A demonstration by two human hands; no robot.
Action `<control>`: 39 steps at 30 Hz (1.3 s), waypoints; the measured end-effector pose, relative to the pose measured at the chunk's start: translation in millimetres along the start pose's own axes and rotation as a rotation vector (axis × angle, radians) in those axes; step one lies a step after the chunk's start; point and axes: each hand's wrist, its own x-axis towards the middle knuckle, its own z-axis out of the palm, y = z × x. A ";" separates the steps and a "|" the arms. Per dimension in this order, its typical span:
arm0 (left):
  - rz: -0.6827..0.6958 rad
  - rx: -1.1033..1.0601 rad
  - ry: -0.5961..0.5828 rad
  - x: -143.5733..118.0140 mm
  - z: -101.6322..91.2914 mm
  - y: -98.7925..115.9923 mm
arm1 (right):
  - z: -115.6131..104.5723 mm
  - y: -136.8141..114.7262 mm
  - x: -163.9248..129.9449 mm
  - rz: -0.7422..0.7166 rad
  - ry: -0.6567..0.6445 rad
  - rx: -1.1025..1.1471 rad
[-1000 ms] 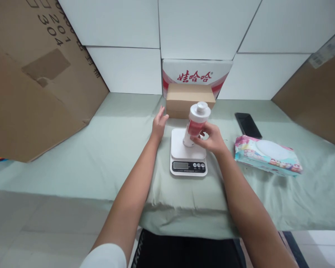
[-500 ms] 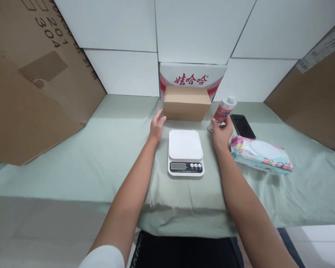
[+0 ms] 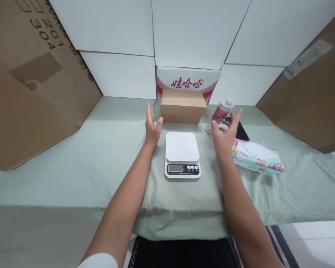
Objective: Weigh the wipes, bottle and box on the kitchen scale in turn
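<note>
White-and-pink bottle: judged stiff, slippery; best gripped mid-body.
Right hand: spread wide beside it, nothing clasped.
Left hand: held open, empty.

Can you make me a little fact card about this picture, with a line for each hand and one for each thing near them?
Left hand: the left hand is open, near the brown box
Right hand: the right hand has its fingers spread, close by the bottle; I can't tell if they touch
Bottle: white and pink, right of the brown box
Scale: the white scale is on the green cloth, with three buttons at its front
Packet: the colourful packet is right of the right hand
</note>
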 end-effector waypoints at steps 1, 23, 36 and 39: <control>0.085 0.038 -0.010 -1.3 0.0 8.2 | -17.6 -14.1 -10.1 -0.005 0.037 0.005; 0.212 0.420 -1.208 -61.1 193.2 108.0 | -211.9 110.9 -32.9 0.168 -0.281 -0.045; 0.392 0.261 -0.505 -50.4 -28.6 89.9 | -17.5 -15.3 -21.4 -0.140 -0.498 0.379; 0.371 0.234 -0.478 -60.7 -36.5 67.6 | -6.1 -8.2 -32.5 -0.142 -0.509 0.375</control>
